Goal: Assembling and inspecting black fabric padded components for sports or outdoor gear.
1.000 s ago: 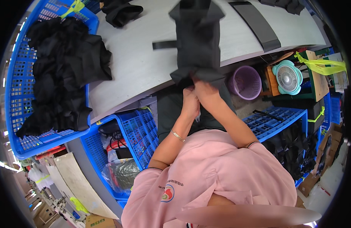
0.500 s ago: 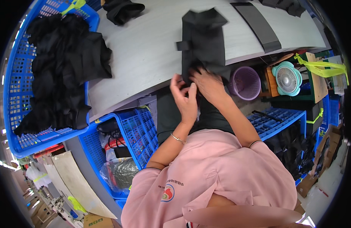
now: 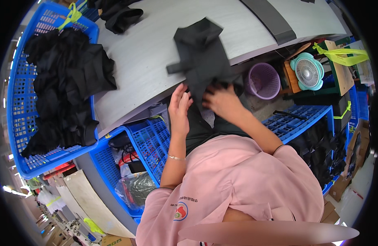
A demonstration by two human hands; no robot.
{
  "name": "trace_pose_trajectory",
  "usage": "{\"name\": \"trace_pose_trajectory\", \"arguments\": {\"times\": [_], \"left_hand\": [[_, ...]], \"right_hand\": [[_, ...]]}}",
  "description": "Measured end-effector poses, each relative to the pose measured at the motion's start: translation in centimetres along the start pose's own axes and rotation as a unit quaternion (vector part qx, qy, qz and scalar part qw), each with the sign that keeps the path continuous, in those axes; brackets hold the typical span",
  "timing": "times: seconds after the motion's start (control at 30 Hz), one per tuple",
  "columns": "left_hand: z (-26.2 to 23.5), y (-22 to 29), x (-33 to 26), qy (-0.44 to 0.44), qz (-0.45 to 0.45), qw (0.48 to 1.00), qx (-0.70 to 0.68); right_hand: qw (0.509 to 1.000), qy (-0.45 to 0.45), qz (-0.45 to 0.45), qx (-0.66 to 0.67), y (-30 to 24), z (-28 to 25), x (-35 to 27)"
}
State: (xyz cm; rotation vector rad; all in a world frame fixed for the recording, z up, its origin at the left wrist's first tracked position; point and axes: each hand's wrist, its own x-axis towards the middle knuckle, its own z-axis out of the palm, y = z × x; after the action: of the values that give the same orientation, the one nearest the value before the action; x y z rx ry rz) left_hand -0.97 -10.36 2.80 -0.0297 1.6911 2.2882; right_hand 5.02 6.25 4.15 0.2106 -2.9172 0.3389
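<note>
Here, the right hand (image 3: 221, 101) is gripping the black garment (image 3: 202, 57) at the bench (image 3: 148, 53) edge; the left hand (image 3: 180, 107) is hovering open beside it, fingertips partly hidden.

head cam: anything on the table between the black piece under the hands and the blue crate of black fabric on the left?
No. In the head view only bare grey table separates the black fabric piece from the blue crate.

Brown cardboard box (image 3: 115, 240) at lower edge; perhaps another carton (image 3: 340, 186) at far right.
</note>
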Motion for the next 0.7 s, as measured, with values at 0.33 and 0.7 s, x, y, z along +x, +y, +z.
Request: {"name": "trace_pose_trajectory", "arguments": {"times": [0.33, 0.7], "left_hand": [[1.3, 0.0, 0.0, -0.072, -0.167, 0.976, -0.117], [-0.5, -3.4, -0.4, -0.111, -0.178, 0.978, -0.021]], "right_hand": [[0.879, 0.272, 0.267, 0.288, 2.3, -8.9, -5.3], [0.738, 0.144, 0.338, 0.566, 2.3, -3.9, -5.6]]}}
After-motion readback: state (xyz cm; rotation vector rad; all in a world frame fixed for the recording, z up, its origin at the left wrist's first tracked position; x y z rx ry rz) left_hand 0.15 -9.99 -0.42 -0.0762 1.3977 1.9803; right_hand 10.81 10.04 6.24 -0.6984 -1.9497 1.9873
